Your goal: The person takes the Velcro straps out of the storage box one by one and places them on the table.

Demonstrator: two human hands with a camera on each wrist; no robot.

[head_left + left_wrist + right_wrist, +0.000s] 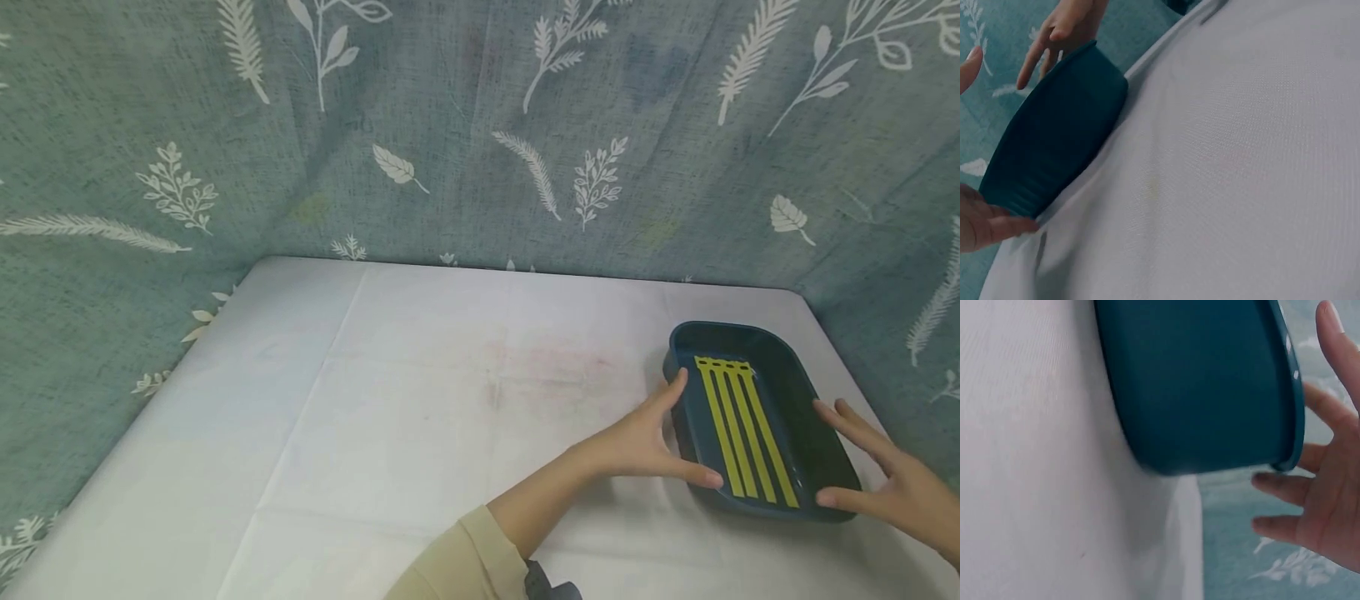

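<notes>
A dark teal, deep rectangular tray (791,400) with rounded corners is at the right side of the table. Inside lies a flat yellow-green piece (718,417), its several long strips joined at one end by a band with holes. My left hand (645,442) is at the tray's left side, thumb and fingers spread along the rim. Across from it, my right hand (892,479) has its fingers spread at the right side. The right wrist view shows the tray's outer wall (1204,394) beside the right hand's extended fingers. How firmly either hand touches the tray is unclear.
White cloth (420,417) with faint reddish stains covers the table. Behind and on both sides hangs a grey-green curtain (465,167) with white leaf prints. The table's right edge (840,358) runs close to the tray.
</notes>
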